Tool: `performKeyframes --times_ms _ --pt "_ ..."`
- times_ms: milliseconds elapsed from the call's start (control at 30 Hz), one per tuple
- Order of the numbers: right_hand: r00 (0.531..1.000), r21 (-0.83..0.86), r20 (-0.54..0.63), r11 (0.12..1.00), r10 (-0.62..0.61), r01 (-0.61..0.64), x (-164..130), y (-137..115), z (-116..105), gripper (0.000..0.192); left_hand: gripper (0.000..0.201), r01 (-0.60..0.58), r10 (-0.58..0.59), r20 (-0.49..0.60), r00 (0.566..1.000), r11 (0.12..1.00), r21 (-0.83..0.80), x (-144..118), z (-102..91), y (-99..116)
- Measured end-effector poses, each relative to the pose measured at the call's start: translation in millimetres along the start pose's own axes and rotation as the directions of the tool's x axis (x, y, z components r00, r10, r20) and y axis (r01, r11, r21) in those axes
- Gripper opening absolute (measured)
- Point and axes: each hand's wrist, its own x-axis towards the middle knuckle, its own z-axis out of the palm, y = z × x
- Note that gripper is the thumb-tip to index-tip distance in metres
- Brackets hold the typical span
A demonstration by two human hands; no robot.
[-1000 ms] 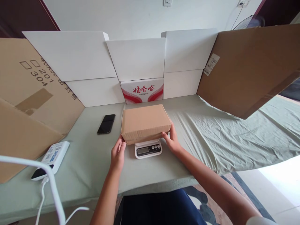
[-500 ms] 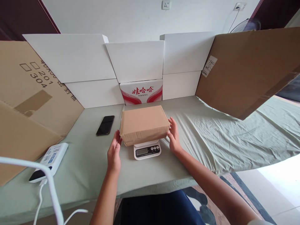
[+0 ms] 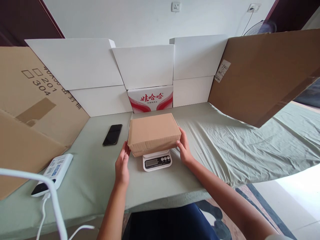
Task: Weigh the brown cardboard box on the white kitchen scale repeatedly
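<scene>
Green-sheeted bench [image 3: 225, 143]: brown carton [image 3: 153, 132] resting on scale [image 3: 157, 160], left hand [image 3: 122, 164] and right hand [image 3: 184, 150] open-palmed at carton ends, not clamped; best release fully for clean reading.

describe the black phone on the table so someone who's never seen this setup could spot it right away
On the green-covered table, find the brown cardboard box sitting on a small white scale. Just left of that box lies the phone, flat and apart from it. It is the only black, glossy slab there.
</scene>
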Motion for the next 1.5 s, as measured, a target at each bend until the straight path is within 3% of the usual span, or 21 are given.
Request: performKeyframes --times_ms 567,933,1100,1200,1333,1433,1500 --pt "1.000 0.012 0.025 1.000 0.002 -0.003 0 -3 1 0.061 0.061 -0.009 -0.005 0.103 0.995 0.991 0.132 1 -4.2 -7" --pt "0.999 0.013 0.044 1.000 0.020 -0.021 -1 -7 3 0.064 0.058 0.000 -0.009 0.086 0.996 0.995 0.098 3 -5.2 -10" --pt "0.999 0.050 0.051 0.999 0.009 -0.012 7 -14 3 0.063 0.058 -0.001 -0.002 0.074 0.997 0.999 0.034 7 0.3 0" --pt "0.999 0.079 0.037 0.996 -0.035 0.032 32 -19 4 0.060 0.060 0.018 -0.012 0.090 0.996 0.997 -0.069 26 10.6 15" --pt "0.992 0.049 0.017 0.992 -0.122 0.121 88 -11 14 0.061 0.067 0.033 -0.010 0.107 0.994 0.977 -0.211 76 34.0 25" --pt "0.994 0.035 -0.010 0.994 -0.105 0.105 120 11 27 0.061 0.067 0.020 0.007 0.106 0.994 0.970 -0.243 113 52.3 8" --pt "0.996 0.036 -0.044 0.996 -0.077 0.078 128 28 36 0.063 0.070 0.071 -0.059 0.057 0.997 0.967 -0.243 129 60.6 -11"
